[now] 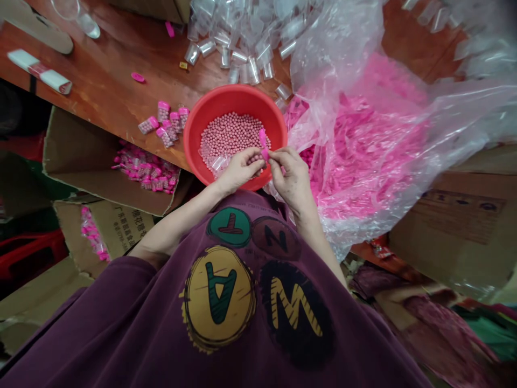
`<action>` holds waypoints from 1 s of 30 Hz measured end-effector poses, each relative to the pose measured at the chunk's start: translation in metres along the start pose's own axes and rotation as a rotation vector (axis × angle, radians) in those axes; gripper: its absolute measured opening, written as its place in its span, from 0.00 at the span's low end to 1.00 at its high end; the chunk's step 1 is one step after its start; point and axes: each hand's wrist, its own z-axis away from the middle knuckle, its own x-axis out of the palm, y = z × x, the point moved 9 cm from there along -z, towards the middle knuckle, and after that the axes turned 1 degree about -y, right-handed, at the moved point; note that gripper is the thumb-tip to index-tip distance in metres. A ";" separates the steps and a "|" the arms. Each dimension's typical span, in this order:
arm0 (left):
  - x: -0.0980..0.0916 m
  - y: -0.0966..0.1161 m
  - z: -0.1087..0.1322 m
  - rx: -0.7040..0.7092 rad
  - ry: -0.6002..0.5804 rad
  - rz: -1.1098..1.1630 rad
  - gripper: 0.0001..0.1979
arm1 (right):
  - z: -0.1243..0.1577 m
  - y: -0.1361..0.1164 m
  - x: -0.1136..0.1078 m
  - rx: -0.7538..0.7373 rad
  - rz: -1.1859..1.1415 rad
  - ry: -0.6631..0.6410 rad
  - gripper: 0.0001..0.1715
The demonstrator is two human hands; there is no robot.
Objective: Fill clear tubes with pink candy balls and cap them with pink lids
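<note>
Over the near rim of a red bowl of pink candy balls, both my hands meet. My left hand is closed around a small clear container, mostly covered by the fingers, with pink balls showing in it. A bright pink flip-top cap stands at the container's mouth, its lid part raised. The thumb and fingertips of my right hand pinch the cap's near side. Inside the bowl, left of my hands, clear containers lie on the balls.
Filled pink-capped containers lie left of the bowl; more fill a cardboard box below the table's edge. Empty clear containers are heaped behind the bowl. A plastic bag of pink caps spreads on the right. A person's arm shows lower right.
</note>
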 end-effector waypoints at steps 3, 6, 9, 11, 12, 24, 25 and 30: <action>-0.002 0.003 0.001 0.009 0.023 -0.085 0.08 | 0.006 0.004 0.004 0.018 -0.024 -0.041 0.13; -0.005 -0.002 0.004 -0.046 0.004 -0.127 0.04 | 0.011 0.015 0.011 0.067 -0.083 -0.095 0.13; -0.004 -0.004 0.008 -0.081 -0.064 -0.148 0.02 | 0.008 0.035 0.013 0.191 -0.182 -0.056 0.13; 0.001 -0.004 0.010 -0.086 -0.139 -0.179 0.03 | 0.001 0.047 0.013 0.268 -0.278 0.007 0.19; 0.004 -0.005 0.011 -0.092 -0.172 -0.190 0.05 | -0.003 0.050 0.015 0.281 -0.325 0.021 0.23; -0.017 -0.019 0.003 -0.173 0.059 0.159 0.06 | 0.016 0.021 0.022 0.067 -0.016 -0.092 0.36; -0.016 -0.019 0.003 -0.167 0.058 0.168 0.06 | 0.019 0.021 0.027 0.074 0.041 -0.127 0.41; -0.008 -0.023 0.004 -0.144 -0.013 0.183 0.08 | 0.027 0.027 0.039 0.094 0.212 -0.180 0.54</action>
